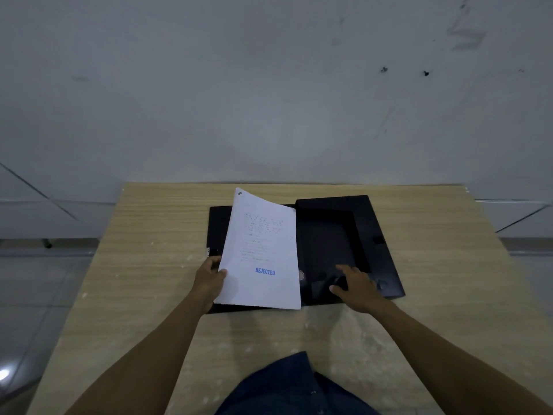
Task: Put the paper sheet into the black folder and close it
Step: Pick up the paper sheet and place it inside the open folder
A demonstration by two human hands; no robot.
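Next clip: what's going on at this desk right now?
A person sits at a light wooden table with a black folder lying open on it. Their left hand holds a white printed paper sheet stamped REJECTED in blue by its left edge, lifted and tilted over the folder's left half. Their right hand rests flat on the folder's right half, holding nothing. The sheet isn't in yet and the folder isn't closed.

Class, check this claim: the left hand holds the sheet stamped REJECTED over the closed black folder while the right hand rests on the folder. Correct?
Not quite. The head view shows the black folder lying open, not closed. The left hand does hold the sheet; the right hand rests on the folder.
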